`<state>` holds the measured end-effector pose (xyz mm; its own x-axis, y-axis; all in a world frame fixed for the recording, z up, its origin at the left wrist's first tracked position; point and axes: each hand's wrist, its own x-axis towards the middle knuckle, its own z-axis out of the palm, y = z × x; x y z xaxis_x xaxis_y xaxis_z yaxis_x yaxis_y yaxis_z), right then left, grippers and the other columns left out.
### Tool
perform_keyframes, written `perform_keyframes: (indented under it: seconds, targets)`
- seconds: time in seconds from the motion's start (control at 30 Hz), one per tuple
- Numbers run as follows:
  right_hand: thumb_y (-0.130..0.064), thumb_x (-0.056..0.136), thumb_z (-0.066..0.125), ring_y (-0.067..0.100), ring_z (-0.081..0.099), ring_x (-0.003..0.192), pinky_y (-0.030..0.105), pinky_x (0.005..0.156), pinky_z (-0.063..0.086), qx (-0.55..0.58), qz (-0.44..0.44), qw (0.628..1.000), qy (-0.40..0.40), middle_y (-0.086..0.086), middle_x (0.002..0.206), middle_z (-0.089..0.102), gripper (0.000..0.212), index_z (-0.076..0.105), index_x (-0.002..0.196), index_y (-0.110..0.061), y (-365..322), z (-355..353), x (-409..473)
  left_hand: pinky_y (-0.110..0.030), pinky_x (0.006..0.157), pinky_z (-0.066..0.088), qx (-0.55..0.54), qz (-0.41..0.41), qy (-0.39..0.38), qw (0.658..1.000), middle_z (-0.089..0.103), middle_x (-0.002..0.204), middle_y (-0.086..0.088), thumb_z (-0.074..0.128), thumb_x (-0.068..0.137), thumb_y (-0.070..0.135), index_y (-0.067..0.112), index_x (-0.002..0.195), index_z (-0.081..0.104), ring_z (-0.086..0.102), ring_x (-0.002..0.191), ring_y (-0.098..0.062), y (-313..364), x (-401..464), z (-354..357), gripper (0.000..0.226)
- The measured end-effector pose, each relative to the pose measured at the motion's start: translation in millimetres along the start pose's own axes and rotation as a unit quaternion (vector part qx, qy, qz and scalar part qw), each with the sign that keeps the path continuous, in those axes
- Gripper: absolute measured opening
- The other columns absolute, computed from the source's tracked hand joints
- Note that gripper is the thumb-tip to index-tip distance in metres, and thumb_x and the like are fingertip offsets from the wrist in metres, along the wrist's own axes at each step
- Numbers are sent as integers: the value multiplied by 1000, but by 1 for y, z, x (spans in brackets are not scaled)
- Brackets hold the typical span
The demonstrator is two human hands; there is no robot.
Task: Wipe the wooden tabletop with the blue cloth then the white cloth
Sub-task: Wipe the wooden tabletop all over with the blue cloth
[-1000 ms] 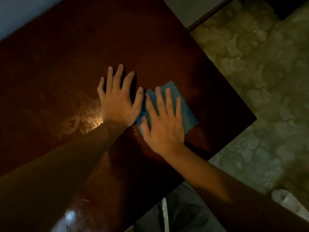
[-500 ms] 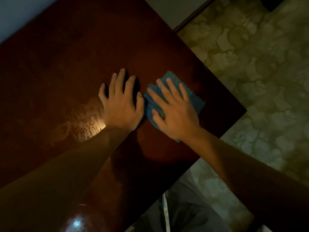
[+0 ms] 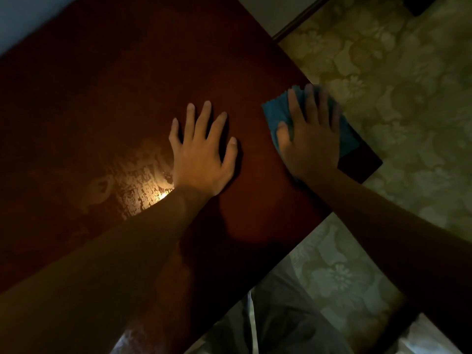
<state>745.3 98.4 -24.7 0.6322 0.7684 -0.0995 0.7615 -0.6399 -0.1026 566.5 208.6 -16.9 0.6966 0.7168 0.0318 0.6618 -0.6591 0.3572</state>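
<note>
The first pass is under way: the right hand [image 3: 310, 139] presses flat, fingers straight, on the blue scalloped-edge cloth [image 3: 277, 112] near the dark glossy wooden table's [image 3: 127, 85] right corner. The left hand [image 3: 201, 154] rests open on the wood. No white cloth shows; that wipe remains.

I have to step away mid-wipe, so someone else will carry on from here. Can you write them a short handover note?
Left hand: flat on the tabletop, fingers spread, holding nothing; it seems to brace.
Right hand: flat on the blue cloth, pressing it to the wood with straight fingers, near the table's right corner by the edge.
Done: the blue-cloth wipe is under way; how much of the top is covered cannot be told, though a streaky patch shows in the glare beside the left wrist.
Left: finish the blue pass, then wipe with the white cloth, which is not in view.
</note>
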Motion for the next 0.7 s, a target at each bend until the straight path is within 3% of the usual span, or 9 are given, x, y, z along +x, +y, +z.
perform_keyframes:
  seconds: [0.2,0.33,0.47,0.6,0.7]
  targets:
    - [-47,101,30,39,16,154,60,123,12,9,-72,997,4,18,166,22,66,30,159,-14,-64,10,-77,-51,122,2,-47,-1,-10,999,29,161,-8,33,97,54,22,146,47,12,153,-26,-2,1,-6,60]
    - [-45,98,38,37,18,154,58,124,15,26,-146,989,-15,16,162,35,62,48,149,-10,-102,19,-126,-49,122,1,-63,-3,-11,998,31,160,-6,46,92,47,22,144,49,12,153,-23,-3,1,-6,58]
    - [-46,96,42,32,24,154,56,124,20,42,-193,980,-16,10,160,40,59,53,145,-16,-95,20,-136,-49,121,1,-69,-17,-6,997,35,158,-5,50,89,36,21,143,50,14,152,-23,0,4,-6,56]
    - [-44,92,52,32,35,149,55,122,25,65,-260,963,-10,9,151,52,52,63,136,-19,-71,19,-129,-54,119,2,-46,26,-11,999,35,158,-6,46,94,35,21,143,50,16,152,-26,11,-2,0,51]
    - [-42,94,55,31,32,151,53,124,22,83,-281,956,13,10,154,48,50,62,139,-22,-44,19,-117,-55,119,0,-44,23,-4,999,35,159,-5,47,96,36,22,144,49,15,152,-26,13,-4,4,50]
